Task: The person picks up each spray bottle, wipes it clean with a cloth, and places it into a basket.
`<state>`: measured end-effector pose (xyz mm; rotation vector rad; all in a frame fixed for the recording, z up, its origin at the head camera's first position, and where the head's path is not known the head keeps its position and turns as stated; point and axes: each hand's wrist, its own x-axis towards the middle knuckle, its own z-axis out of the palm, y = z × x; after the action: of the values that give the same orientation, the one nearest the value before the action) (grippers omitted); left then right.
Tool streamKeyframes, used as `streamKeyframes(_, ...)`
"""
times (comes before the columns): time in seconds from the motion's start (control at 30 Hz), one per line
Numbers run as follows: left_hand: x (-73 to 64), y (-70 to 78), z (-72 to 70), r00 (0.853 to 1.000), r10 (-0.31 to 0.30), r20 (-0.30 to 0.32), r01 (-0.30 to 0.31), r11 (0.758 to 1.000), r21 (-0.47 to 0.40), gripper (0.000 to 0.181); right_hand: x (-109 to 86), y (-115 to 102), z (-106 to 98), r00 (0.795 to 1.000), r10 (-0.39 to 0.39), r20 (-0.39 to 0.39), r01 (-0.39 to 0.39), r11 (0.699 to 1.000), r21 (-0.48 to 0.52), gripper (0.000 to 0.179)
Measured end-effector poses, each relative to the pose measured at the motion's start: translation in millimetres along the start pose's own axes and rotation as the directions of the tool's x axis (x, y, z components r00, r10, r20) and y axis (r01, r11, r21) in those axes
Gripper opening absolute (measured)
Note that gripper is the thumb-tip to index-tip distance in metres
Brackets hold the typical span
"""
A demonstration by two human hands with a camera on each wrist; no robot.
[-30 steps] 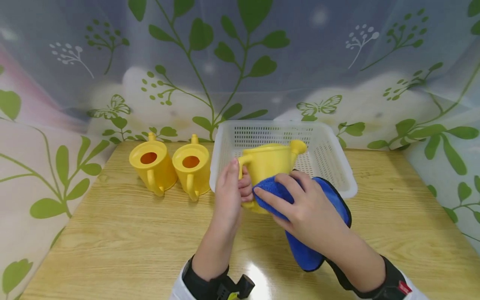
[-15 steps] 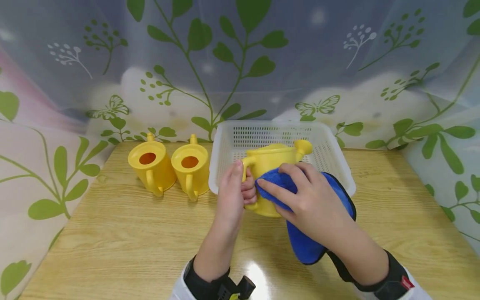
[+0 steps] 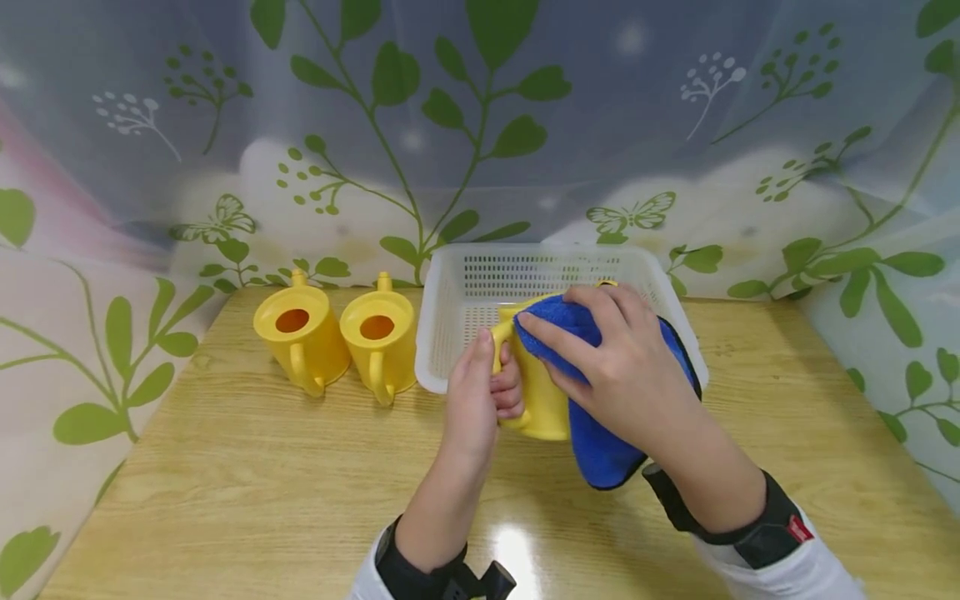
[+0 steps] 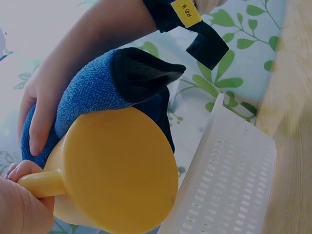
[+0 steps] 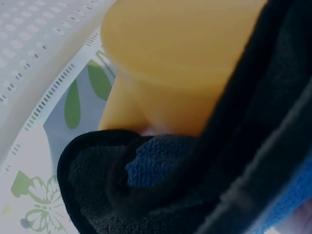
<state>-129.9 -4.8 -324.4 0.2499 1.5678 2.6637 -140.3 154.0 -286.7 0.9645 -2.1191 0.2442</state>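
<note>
A: Position of the left hand (image 3: 474, 396)?

B: Right at frame centre, head view. Fingers curled round the handle (image 4: 43, 184) of a yellow watering can (image 3: 546, 404); firm grip.

A: The right hand (image 3: 626, 371)?

B: Just right of centre. Holds a blue cloth (image 3: 606, 446), dark-edged, fingers bent over it, cloth against the can's side. Spout mostly hidden.

A: How does the can sit?

B: Slightly right of centre, overlapping the near edge of a white basket (image 3: 540, 265); contact with it, cannot tell. Round base fills the middle of the left wrist view.

A: Anything else?

B: Two more yellow cans (image 3: 318, 337), upright side by side, left of the basket, on a wooden table (image 3: 225, 475).
</note>
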Motion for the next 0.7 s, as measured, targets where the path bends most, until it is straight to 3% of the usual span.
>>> streamKeyframes(0.43, 1.8, -1.2, -2.0, 0.997, -0.049, -0.061, 0.045, 0.997, -0.054, 0.035, -15.3, -2.2, 2.8, 0.997, -0.060, 0.045, 0.059, 0.998, 0.030, 0.051)
streamKeyframes(0.7, 4.2, 2.0, -6.4, 0.998, -0.048, -0.048, 0.045, 0.997, -0.060, 0.036, -26.3, -15.1, -2.2, 0.987, -0.087, 0.134, 0.086, 0.996, 0.011, 0.056)
